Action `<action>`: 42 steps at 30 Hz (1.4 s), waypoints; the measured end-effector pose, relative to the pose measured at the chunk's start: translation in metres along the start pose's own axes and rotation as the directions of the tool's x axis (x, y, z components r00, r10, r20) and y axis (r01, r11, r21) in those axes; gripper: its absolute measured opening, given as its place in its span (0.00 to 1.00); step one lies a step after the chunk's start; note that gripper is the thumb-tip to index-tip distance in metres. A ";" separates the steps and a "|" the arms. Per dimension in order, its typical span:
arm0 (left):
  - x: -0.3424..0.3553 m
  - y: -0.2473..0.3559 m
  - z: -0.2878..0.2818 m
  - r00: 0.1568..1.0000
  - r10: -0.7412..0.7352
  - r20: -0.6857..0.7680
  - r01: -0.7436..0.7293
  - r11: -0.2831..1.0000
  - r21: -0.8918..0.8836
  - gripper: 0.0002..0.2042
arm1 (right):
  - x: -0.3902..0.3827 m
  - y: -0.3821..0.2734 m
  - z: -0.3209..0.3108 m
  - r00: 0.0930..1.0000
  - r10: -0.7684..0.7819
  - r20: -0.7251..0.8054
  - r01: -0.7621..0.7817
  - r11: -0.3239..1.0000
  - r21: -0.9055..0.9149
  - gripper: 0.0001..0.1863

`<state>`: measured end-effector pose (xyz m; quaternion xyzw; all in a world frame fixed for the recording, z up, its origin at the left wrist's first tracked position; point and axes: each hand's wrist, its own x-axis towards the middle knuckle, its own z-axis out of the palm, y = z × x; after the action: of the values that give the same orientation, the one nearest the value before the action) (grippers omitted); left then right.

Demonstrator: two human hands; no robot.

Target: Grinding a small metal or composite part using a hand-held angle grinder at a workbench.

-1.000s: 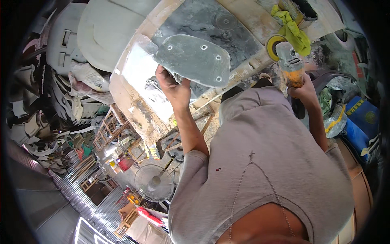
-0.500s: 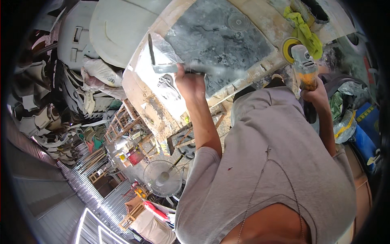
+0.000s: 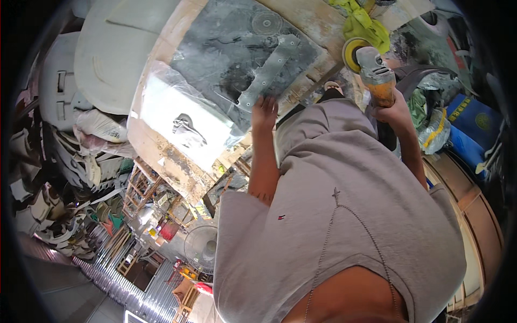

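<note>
My left hand [image 3: 264,112] has its fingers apart at the near end of a grey strip-like piece with holes [image 3: 271,69], which lies on a dusty dark board [image 3: 210,56] atop the worn workbench [image 3: 161,161]. My right hand [image 3: 392,112] is closed round an orange-and-silver angle grinder [image 3: 379,86] with a yellow-rimmed round pad [image 3: 351,54], held beside the bench's right edge. White sheeting [image 3: 188,153] with a dark crumpled bit on it covers the bench left of my left hand. A yellow-green cloth [image 3: 366,29] lies beyond the grinder.
Large grey panels [image 3: 107,59] and piles of scrap parts [image 3: 48,215] stand at left. A standing fan [image 3: 200,247] is at lower left. Plastic bags [image 3: 431,134], a blue container [image 3: 466,145] and a curved brown panel [image 3: 468,204] are at right.
The grey piece went from raised in my left hand, broad face showing, down onto the dark board, now looking narrow. My left hand moved right with it and its fingers loosened.
</note>
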<state>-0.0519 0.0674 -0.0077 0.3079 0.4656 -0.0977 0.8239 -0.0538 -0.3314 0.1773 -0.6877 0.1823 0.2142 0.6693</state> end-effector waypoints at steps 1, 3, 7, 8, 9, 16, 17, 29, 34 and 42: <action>-0.004 0.008 -0.014 0.995 -0.047 -0.084 0.040 0.996 -0.073 0.15 | -0.003 -0.001 0.000 1.000 0.022 -0.021 -0.022 1.000 -0.009 0.26; -0.021 0.029 -0.035 0.992 0.025 -0.125 -0.017 0.997 0.071 0.18 | -0.009 0.001 -0.004 0.997 0.054 -0.054 -0.056 0.998 -0.024 0.25; -0.030 0.089 -0.044 0.906 0.211 -0.367 -0.139 0.967 0.213 0.20 | -0.007 0.004 -0.001 0.999 0.025 -0.037 -0.025 1.000 -0.013 0.25; -0.034 0.099 -0.027 0.876 0.281 -0.391 -0.179 0.944 0.278 0.20 | -0.008 0.006 0.000 0.998 0.029 -0.052 -0.029 1.000 -0.004 0.25; -0.033 0.110 -0.026 0.893 0.317 -0.319 -0.195 0.913 0.360 0.24 | -0.008 0.003 0.003 0.999 0.026 -0.041 -0.027 1.000 -0.008 0.25; -0.002 0.141 0.013 0.975 0.119 -0.188 0.025 0.783 0.622 0.35 | -0.009 0.005 0.012 1.000 0.025 0.008 -0.024 0.999 -0.031 0.25; 0.007 0.143 0.008 0.982 0.093 -0.164 0.033 0.772 0.635 0.34 | -0.010 0.002 0.015 0.999 0.030 0.015 -0.030 0.999 -0.037 0.24; 0.029 0.129 -0.018 0.977 0.197 0.084 -0.212 0.846 0.489 0.17 | -0.029 -0.008 0.013 0.995 0.082 0.063 -0.076 0.992 -0.100 0.26; -0.019 0.104 0.040 0.874 0.473 0.110 -0.478 0.801 0.359 0.20 | -0.028 -0.006 0.023 0.996 0.024 0.081 -0.013 0.990 -0.137 0.26; -0.120 0.092 0.153 0.596 0.759 0.261 -0.732 0.380 0.566 0.27 | -0.031 -0.055 0.061 0.957 -0.117 0.266 0.163 0.974 -0.156 0.27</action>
<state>0.0316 0.0335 0.1876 0.7384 0.2333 0.1415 0.6167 -0.0535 -0.2697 0.2396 -0.7223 0.0257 0.2679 0.6371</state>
